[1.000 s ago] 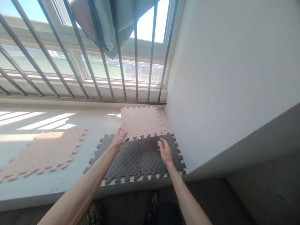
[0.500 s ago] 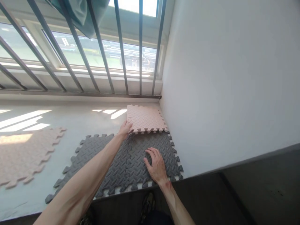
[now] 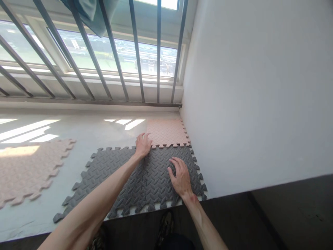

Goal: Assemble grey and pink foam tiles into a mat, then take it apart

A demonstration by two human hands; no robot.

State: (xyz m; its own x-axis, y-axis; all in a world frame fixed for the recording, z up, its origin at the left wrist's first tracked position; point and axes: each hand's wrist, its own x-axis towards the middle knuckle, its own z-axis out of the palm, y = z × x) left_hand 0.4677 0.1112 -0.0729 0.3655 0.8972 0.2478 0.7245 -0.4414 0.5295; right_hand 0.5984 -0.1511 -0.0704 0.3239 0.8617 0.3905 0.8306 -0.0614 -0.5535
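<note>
A pink foam mat tile (image 3: 168, 132) lies flat in the corner by the wall, its near toothed edge against the far edge of the dark grey foam mat tiles (image 3: 161, 177). At the pink tile's near left corner is my left hand (image 3: 143, 145), fingers spread, touching that corner and the grey edge. My right hand (image 3: 180, 176) rests over the right grey tile with fingers apart, holding nothing. Two grey tiles are joined along a seam that runs beneath my left wrist. My left forearm covers part of the left grey tile.
Another pink foam mat (image 3: 28, 170) lies on the pale ledge (image 3: 85, 133) at the left. Metal bars (image 3: 137, 52) stand before the window at the back. A white wall (image 3: 255, 97) rises on the right. The ledge drops to a dark floor (image 3: 221, 218) in front.
The pink tile has come down flat against the grey tiles. My left hand has loosened from its edge and spread its fingers. The view has shifted slightly.
</note>
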